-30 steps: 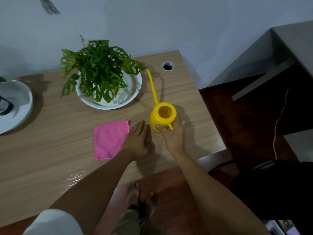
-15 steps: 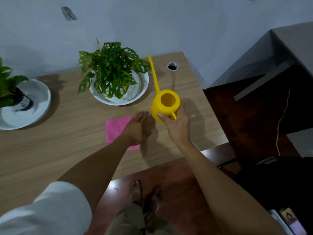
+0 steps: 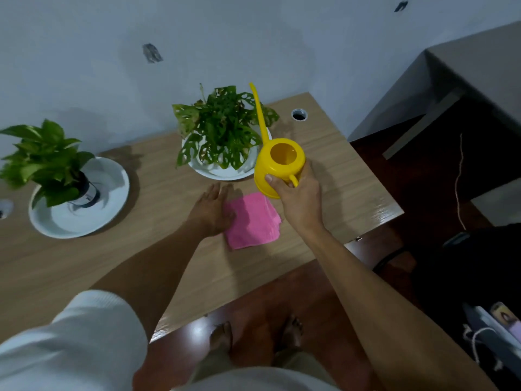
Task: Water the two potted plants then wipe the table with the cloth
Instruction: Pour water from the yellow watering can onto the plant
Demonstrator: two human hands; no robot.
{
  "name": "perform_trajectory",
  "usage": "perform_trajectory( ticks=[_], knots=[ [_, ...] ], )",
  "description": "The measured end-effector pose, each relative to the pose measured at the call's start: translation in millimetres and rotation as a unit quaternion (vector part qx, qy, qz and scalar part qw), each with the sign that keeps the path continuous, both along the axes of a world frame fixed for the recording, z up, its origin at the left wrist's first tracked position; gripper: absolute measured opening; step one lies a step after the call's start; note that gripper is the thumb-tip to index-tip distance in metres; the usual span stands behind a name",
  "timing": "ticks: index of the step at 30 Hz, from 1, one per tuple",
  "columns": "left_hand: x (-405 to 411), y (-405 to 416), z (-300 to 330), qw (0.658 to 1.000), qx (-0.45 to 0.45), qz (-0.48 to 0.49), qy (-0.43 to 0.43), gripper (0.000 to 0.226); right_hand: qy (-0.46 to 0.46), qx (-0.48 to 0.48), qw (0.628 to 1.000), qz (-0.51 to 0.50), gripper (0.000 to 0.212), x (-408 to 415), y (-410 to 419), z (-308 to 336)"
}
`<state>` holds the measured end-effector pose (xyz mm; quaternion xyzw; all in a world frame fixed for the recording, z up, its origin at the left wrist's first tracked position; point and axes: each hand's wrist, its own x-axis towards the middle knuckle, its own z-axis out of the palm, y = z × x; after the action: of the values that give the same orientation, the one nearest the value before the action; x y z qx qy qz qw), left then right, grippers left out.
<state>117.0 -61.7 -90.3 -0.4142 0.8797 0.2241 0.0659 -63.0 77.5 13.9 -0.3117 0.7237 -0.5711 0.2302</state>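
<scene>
My right hand [image 3: 300, 197] grips the handle of a yellow watering can [image 3: 277, 165], held above the wooden table [image 3: 158, 249]. Its long thin spout points up and away beside a leafy plant [image 3: 222, 134] that stands in a white dish [image 3: 225, 172]. A second plant [image 3: 42, 160] in a dark pot sits in a white dish [image 3: 93, 218] at the left. A pink cloth [image 3: 253, 221] lies flat on the table below the can. My left hand [image 3: 212, 210] rests flat, fingers spread, on the cloth's left edge.
A round cable hole [image 3: 299, 115] is in the table's far right corner. The pale wall [image 3: 253, 46] runs right behind the plants. A grey cabinet [image 3: 465, 80] and a dark chair [image 3: 465, 263] stand to the right. My bare feet [image 3: 253, 334] are on the red floor.
My right hand has lifted the watering can off the table, up beside the leafy plant. My left hand has slid from the cloth's right side to its left edge. The view swung left, showing the second plant.
</scene>
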Motion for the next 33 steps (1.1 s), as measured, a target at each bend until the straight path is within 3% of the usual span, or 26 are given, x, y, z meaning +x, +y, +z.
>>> perform_trajectory(
  ticks=[9,14,23,33],
  knots=[
    [79.1,-31.4,-18.1,0.999,-0.005,-0.032,-0.035,0.094,0.030,0.013,0.998,-0.054,0.067,88.2,-20.6,11.4],
    [104.4,-40.7,-37.5,0.999,-0.001,-0.027,-0.037,0.094,0.100,0.060,0.991,-0.069,0.064,110.7,-29.0,24.7],
    [107.8,-24.1,-62.2,0.999,0.027,-0.012,0.022,0.081,0.139,0.142,0.976,-0.092,0.057,121.0,-36.9,48.2],
    [106.8,-18.5,-74.4,0.999,0.027,-0.005,0.033,0.083,0.138,0.142,0.974,-0.109,0.058,116.9,-41.2,72.0]
  ],
)
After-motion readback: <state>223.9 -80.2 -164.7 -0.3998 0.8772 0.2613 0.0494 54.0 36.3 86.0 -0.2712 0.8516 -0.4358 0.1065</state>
